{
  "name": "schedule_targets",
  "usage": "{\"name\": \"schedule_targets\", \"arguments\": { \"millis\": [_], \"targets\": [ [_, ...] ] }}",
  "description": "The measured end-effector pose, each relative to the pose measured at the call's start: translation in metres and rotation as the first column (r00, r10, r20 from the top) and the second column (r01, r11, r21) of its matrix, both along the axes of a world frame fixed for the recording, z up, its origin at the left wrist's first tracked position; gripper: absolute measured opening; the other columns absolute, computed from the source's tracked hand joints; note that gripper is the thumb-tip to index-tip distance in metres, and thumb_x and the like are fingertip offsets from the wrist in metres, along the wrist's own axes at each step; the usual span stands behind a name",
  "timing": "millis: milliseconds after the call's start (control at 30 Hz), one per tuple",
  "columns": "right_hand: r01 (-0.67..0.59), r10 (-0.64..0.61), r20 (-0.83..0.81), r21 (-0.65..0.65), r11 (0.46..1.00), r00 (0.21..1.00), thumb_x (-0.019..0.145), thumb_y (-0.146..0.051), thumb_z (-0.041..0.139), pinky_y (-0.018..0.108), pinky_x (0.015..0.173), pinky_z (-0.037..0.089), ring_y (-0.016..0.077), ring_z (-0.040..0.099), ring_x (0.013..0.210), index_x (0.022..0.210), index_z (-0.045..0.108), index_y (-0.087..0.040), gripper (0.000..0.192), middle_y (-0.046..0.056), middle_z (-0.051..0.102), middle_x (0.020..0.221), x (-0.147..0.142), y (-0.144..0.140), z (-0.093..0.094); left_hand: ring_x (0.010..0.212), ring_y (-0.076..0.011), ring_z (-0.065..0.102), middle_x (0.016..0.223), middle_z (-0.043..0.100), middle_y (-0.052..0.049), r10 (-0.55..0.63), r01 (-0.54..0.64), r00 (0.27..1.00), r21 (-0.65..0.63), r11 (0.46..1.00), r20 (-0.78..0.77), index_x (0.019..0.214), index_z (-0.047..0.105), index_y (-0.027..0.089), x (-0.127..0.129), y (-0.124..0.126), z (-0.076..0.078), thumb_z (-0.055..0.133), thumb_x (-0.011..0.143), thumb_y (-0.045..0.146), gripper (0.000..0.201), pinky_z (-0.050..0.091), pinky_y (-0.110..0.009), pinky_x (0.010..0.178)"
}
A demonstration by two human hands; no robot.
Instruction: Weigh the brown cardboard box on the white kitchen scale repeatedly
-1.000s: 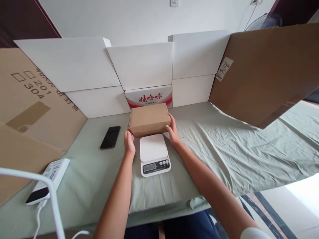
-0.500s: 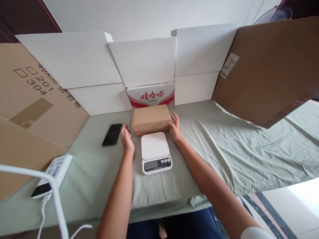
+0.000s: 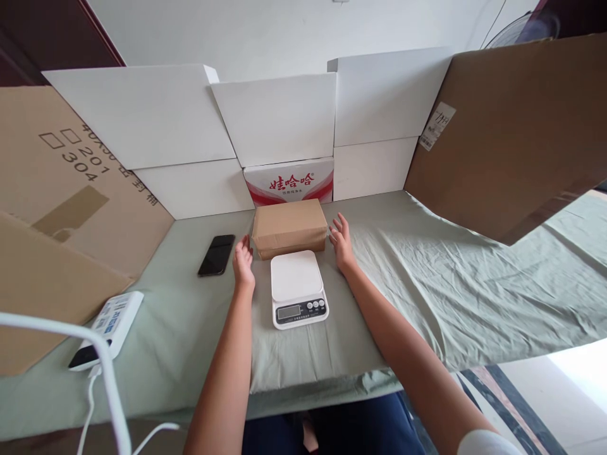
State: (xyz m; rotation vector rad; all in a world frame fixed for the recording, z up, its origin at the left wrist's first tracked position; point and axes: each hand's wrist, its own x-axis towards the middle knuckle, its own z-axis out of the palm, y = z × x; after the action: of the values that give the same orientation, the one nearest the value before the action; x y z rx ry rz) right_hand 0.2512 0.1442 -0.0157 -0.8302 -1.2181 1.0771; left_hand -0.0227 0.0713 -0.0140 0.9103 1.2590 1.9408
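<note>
At the far left of the frame a large brown cardboard sheet (image 3: 52,208) printed with numbers is leaned against the surface; below it, in the lower left, a white power bank (image 3: 107,328) is laid on the green cloth (image 3: 427,278), with a white cable (image 3: 102,379) curving across the corner. Slightly right and higher, a black phone (image 3: 217,254) is seen lying flat on the cloth, well apart from the power bank and near the left hand.

The left hand (image 3: 243,262) is held open just left of centre, fingers loosely spread and pointing away, nothing gripped; it is placed just beside the left end of the brown cardboard box (image 3: 289,226), and contact cannot be told. The box is set flat on the cloth at the centre of the frame, directly behind the white kitchen scale (image 3: 298,287) and in front of a red-and-white printed carton (image 3: 289,181); the box is not on the scale's platform. The scale is found between the two forearms, its display and buttons facing the lower edge of the frame.

The right hand (image 3: 342,243) is shown open just right of the box, fingers spread, nothing held; a narrow gap from the box's right end appears to be kept.

Behind, white cardboard panels (image 3: 142,117) are stood upright across the upper frame; at the upper right a big brown cardboard flap (image 3: 516,133) bearing a small label (image 3: 437,126) is tilted over the cloth.
</note>
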Motion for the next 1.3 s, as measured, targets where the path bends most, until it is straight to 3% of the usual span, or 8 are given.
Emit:
{"name": "schedule_targets", "arguments": {
  "millis": [267, 467, 800, 1067, 1300],
  "targets": [
    [-0.060, 0.060, 0.004, -0.028, 0.998, 0.998, 0.088, -0.051, 0.053, 0.057, 0.120, 0.034, 0.0274, 0.040, 0.149, 0.153, 0.035, -0.034, 0.069, 0.007, 0.041, 0.160, -0.001, 0.001, 0.000, 0.146, -0.0263, 0.043, 0.155, 0.050, -0.016, -0.032, 0.032, 0.999, -0.021, 0.999, 0.016, 0.138, 0.061, 0.023, -0.001, 0.002, -0.001, 0.042, 0.086, 0.079, 0.079, 0.033, -0.041, 0.119],
    [-0.086, 0.084, -0.043, -0.061, 0.994, 0.996, 0.086, -0.046, 0.055, 0.055, 0.121, 0.035, 0.0279, 0.044, 0.146, 0.151, 0.039, -0.032, 0.068, 0.009, 0.047, 0.156, -0.003, -0.003, 0.007, 0.145, -0.0303, 0.045, 0.153, 0.050, -0.019, -0.050, 0.051, 0.999, -0.055, 0.997, 0.022, 0.138, 0.061, 0.022, -0.002, 0.002, -0.001, 0.045, 0.082, 0.083, 0.084, 0.032, -0.045, 0.118],
    [-0.142, 0.140, -0.032, -0.063, 0.988, 0.990, 0.087, -0.045, 0.056, 0.052, 0.122, 0.035, 0.0264, 0.041, 0.148, 0.151, 0.038, -0.036, 0.067, 0.003, 0.046, 0.158, -0.003, -0.007, 0.010, 0.146, -0.0308, 0.044, 0.155, 0.049, -0.017, -0.076, 0.074, 0.997, -0.115, 0.991, -0.011, 0.144, 0.057, 0.024, 0.001, 0.001, -0.003, 0.043, 0.078, 0.087, 0.093, 0.031, -0.045, 0.119],
    [-0.196, 0.193, 0.079, 0.028, 0.980, 0.978, 0.089, -0.045, 0.056, 0.052, 0.121, 0.036, 0.0272, 0.047, 0.144, 0.156, 0.032, -0.031, 0.073, 0.004, 0.047, 0.158, -0.007, -0.011, 0.012, 0.145, -0.0329, 0.044, 0.155, 0.047, -0.021, -0.073, 0.070, 0.997, -0.128, 0.989, -0.020, 0.144, 0.058, 0.020, -0.002, 0.005, -0.010, 0.043, 0.077, 0.088, 0.096, 0.032, -0.047, 0.118],
    [-0.157, 0.130, 0.179, 0.148, 0.976, 0.975, 0.090, -0.050, 0.057, 0.048, 0.126, 0.031, 0.0267, 0.040, 0.149, 0.158, 0.029, -0.029, 0.077, 0.002, 0.038, 0.164, -0.010, -0.013, 0.013, 0.142, -0.0339, 0.048, 0.149, 0.055, -0.021, -0.060, 0.055, 0.996, -0.070, 0.996, -0.063, 0.138, 0.063, 0.021, 0.004, 0.004, -0.010, 0.049, 0.077, 0.086, 0.090, 0.036, -0.049, 0.116]
  ]
}}
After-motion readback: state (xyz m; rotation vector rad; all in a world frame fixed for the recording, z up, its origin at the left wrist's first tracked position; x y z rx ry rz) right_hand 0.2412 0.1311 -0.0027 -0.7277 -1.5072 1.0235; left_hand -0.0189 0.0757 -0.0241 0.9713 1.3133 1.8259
